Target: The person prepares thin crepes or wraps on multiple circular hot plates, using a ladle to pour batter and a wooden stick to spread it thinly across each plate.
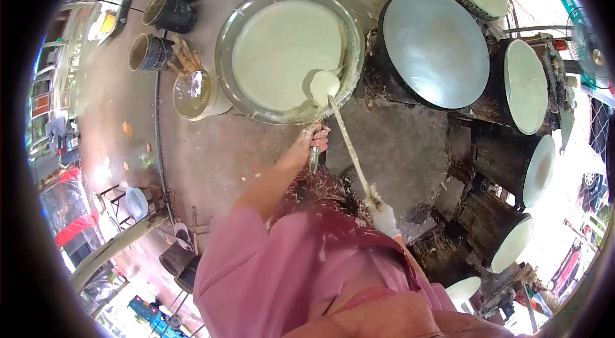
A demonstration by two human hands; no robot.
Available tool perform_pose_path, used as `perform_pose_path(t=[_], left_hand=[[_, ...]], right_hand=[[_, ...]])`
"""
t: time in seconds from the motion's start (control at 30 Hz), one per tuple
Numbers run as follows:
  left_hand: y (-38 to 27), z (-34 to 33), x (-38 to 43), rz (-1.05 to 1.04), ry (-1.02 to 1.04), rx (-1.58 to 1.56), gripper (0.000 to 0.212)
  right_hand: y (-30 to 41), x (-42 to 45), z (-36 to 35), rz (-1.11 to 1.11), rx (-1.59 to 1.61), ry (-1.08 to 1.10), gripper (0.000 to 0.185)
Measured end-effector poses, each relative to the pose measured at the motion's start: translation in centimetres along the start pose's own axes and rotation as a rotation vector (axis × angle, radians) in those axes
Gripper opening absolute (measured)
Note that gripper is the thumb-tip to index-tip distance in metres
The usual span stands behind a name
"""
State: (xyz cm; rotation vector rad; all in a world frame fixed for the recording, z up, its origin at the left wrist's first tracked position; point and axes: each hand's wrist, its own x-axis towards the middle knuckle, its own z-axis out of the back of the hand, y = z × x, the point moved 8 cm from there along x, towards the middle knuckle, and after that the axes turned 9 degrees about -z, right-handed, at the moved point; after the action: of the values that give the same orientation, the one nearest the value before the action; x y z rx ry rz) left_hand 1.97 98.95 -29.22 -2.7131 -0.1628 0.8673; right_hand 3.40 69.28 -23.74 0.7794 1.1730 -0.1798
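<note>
A wide metal basin (225,45) of pale, creamy batter (286,50) stands before me. My right hand (382,215), in a whitish glove with a batter-smeared, browned fingertip area, grips the long handle of a ladle (350,146). The ladle's round bowl is full of batter and sits at the basin's near right side, over the batter. Just below the near rim, my left hand (314,138) is closed around a slim, shiny tool (313,160). Its lower end sticks out under the fingers; its upper part is hard to make out. Batter clings to those fingers.
Right of the basin stands a round griddle (437,50) with a bare, shiny top. Other griddles, one a pale-coated griddle (526,86), curve down the right side. At left are a bucket of liquid (192,95), wooden sticks (185,55) and several dark buckets (168,11).
</note>
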Motion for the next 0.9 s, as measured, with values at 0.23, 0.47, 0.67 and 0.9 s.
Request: perform_pose_path(t=[0.23, 0.47, 0.67, 0.9], left_hand=[[-5.1, -14.5, -10.6, -0.107, 0.153, -0.207, 0.018], [-18.5, -17.4, -9.1, -0.393, 0.183, 0.237, 0.024], [-26.0, -20.9, -1.0, -0.562, 0.206, 0.510, 0.021], [-22.5, -34.1, 2.6, -0.469, 0.323, 0.792, 0.022]], right_hand=[[2.5, -4.5, 1.4, 0.091, 0.261, 0.206, 0.033], [10.5, -7.6, 7.2, 0.638, 0.629, -0.184, 0.050], [10.4, -2.4, 9.0, 0.501, 0.734, -0.273, 0.050], [6.1, -3.4, 13.4, 0.443, 0.940, -0.522, 0.050]])
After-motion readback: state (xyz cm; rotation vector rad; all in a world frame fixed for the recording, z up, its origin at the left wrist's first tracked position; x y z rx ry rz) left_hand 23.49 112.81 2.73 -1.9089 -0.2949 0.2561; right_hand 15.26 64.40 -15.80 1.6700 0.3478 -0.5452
